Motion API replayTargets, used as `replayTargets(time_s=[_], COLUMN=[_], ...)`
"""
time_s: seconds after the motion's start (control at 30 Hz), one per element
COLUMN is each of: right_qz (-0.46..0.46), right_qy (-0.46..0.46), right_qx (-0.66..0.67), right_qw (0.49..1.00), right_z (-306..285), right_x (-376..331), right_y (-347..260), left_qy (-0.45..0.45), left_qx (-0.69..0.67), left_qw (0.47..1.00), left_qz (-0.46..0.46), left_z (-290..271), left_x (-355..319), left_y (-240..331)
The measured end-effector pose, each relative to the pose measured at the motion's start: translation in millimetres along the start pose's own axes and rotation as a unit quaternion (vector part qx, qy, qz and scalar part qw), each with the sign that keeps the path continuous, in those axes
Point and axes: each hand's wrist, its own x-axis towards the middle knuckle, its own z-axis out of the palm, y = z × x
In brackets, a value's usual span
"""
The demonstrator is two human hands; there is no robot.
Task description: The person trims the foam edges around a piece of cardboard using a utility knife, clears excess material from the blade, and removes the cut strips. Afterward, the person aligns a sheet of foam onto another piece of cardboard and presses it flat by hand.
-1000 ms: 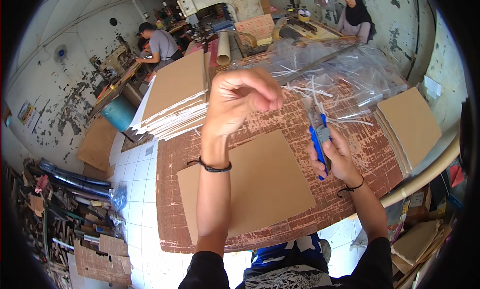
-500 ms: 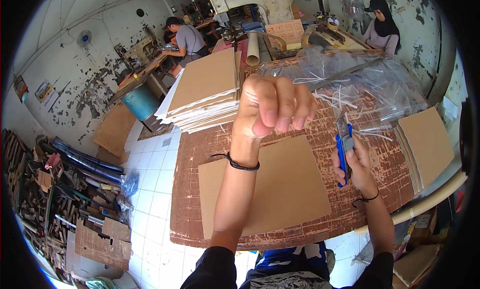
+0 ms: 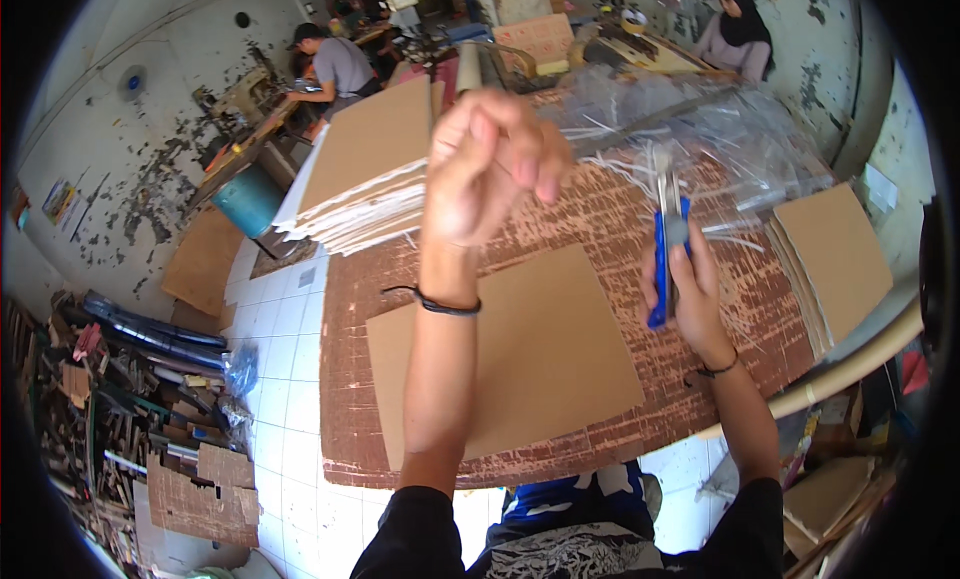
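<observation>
Blue cutter (image 3: 661,269) is gripped in right hand (image 3: 697,284) above table (image 3: 347,409), blade pointed away from body, presumably for safety. Left hand (image 3: 485,169) is held raised, loosely half-curled, nothing seen in it. Cardboard sheet (image 3: 545,349) is laid flat near front edge, likely for reach; partly hidden by left forearm. Left fingers, blade blurred.

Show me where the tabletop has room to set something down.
Bare tabletop shows between the tall cardboard stack and the loose sheet, and between that sheet and the right forearm, below the right hand with its blue cutter. Crowded: the far side, with clear plastic and white strips, and the right edge, with a low stack.
</observation>
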Motion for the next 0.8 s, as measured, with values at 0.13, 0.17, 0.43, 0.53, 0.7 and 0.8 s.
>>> replayTargets(time_s=[0.13, 0.17, 0.43, 0.53, 0.7, 0.8], right_qz=[-0.027, -0.036, -0.012, -0.081, -0.092, -0.059], right_qy=[0.153, 0.17, 0.115, 0.154, 0.248, 0.24], right_qx=[-0.027, -0.064, -0.194, -0.299, -0.272, -0.263], right_qw=[0.988, 0.983, 0.974, 0.938, 0.925, 0.933], right_z=[-7.0, -12.0, -16.2, -32.3, -73.1, -94.7], right_x=[20.3, 21.6, 17.0, 21.6, 23.4, 2.6], right_y=[10.2, 11.2, 24.6, 25.5, -16.3, -35.6], left_qy=[0.078, 0.092, 0.197, 0.235, 0.234, 0.177], left_qx=[0.247, 0.345, 0.64, 0.652, 0.617, 0.571], left_qw=[0.964, 0.928, 0.733, 0.715, 0.741, 0.784], left_qz=[-0.059, -0.1, -0.121, -0.097, -0.124, -0.166], left_z=[-15.5, -16.4, -48.9, -53.8, -46.0, -44.3], left_x=[-2.7, -1.4, -18.1, -29.0, -31.7, -25.6], left_y=[6.6, 5.4, 53.9, 86.4, 92.5, 72.5])
